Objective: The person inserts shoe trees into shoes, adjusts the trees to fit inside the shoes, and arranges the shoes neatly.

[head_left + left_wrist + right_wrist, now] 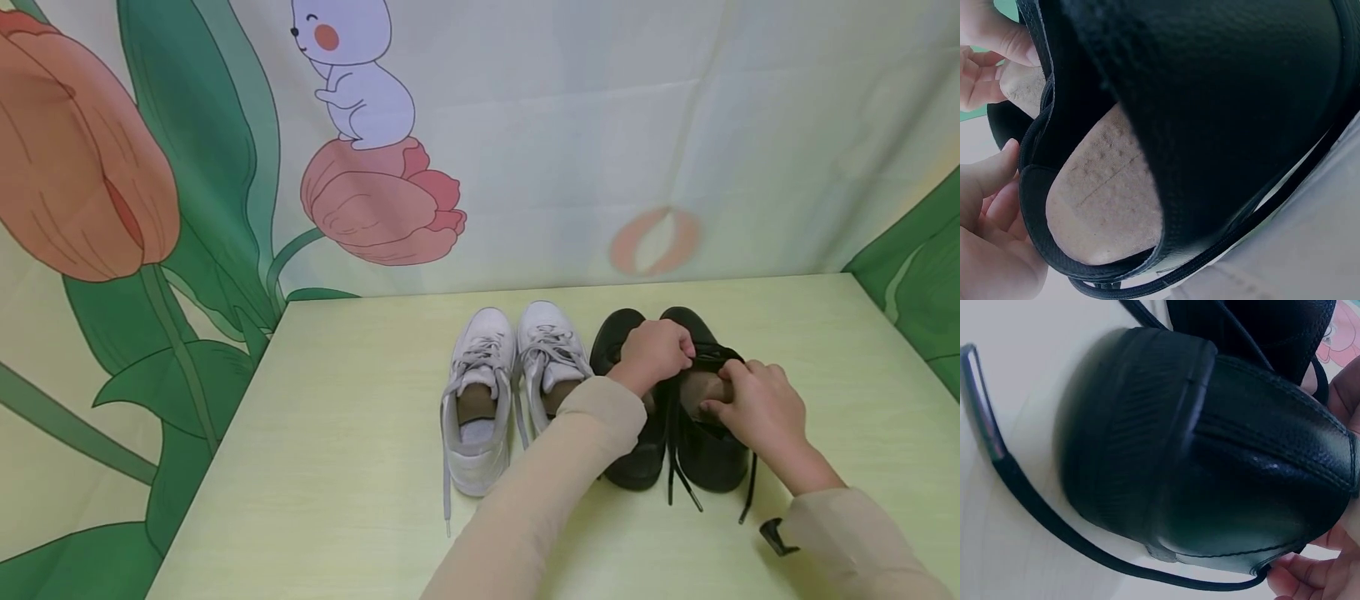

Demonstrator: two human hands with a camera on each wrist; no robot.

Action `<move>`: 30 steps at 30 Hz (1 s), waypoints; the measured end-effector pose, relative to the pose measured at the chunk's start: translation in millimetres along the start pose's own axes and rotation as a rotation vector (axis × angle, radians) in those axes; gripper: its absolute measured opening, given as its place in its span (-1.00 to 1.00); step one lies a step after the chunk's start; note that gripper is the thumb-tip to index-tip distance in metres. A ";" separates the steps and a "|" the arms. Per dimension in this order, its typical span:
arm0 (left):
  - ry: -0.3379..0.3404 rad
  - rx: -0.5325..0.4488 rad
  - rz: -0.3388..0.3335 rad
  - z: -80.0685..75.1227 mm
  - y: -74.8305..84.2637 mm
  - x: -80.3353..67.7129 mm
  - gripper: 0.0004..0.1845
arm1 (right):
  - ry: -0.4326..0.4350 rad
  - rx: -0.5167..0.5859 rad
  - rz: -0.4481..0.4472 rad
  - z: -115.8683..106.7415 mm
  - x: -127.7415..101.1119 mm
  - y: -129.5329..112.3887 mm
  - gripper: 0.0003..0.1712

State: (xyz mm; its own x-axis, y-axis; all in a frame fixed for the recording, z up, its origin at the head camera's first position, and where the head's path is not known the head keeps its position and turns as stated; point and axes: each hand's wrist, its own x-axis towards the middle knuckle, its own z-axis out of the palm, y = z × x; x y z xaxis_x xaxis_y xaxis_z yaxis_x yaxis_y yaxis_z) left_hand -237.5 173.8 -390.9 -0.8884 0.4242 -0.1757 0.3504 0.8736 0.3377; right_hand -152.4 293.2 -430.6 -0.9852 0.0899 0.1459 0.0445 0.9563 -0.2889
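You see even, soft, bright light with faint shadows; both wrist views are close, blurred, slightly washed out.

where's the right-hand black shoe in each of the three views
Head: the right-hand black shoe stands right of centre on the table, both hands at its opening.
Left wrist: it fills the picture, tan insole low left.
Right wrist: its rounded heel fills the centre.
Shared landmark: the loose black lace, trailing beside the heel in the head view and curving under it in the right wrist view.

Left black shoe mostly hidden under left forearm; right black shoe's tongue covered by hands.
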 end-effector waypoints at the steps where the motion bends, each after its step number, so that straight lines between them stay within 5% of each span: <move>1: 0.000 0.001 -0.002 0.0 0.1 -0.1 -0.95 | 0.000 -0.003 0.000 0.1 -0.1 -0.3 -0.53; 10: 0.001 -0.014 -0.001 1.1 -1.2 0.4 -0.95 | 0.021 0.001 0.000 2.0 -1.2 -0.1 -0.51; 19: 0.018 -0.032 0.019 2.3 -3.6 0.4 -0.96 | 0.193 0.089 0.015 7.9 -3.5 3.4 -0.44; 24: 0.030 -0.035 0.038 0.6 -4.4 -0.4 -0.96 | 0.204 0.166 0.161 8.0 4.2 -2.9 -0.05; 30: 0.030 -0.036 0.046 0.2 -5.2 -0.9 -0.95 | 0.052 0.248 0.276 9.1 15.8 -3.4 0.33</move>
State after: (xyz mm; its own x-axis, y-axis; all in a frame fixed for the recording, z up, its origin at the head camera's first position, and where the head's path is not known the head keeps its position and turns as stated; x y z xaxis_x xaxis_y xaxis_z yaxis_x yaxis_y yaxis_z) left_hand -238.4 169.0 -392.7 -0.8801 0.4562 -0.1316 0.3810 0.8439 0.3776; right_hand -169.7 288.8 -435.9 -0.9316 0.3553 0.0769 0.2596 0.7983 -0.5434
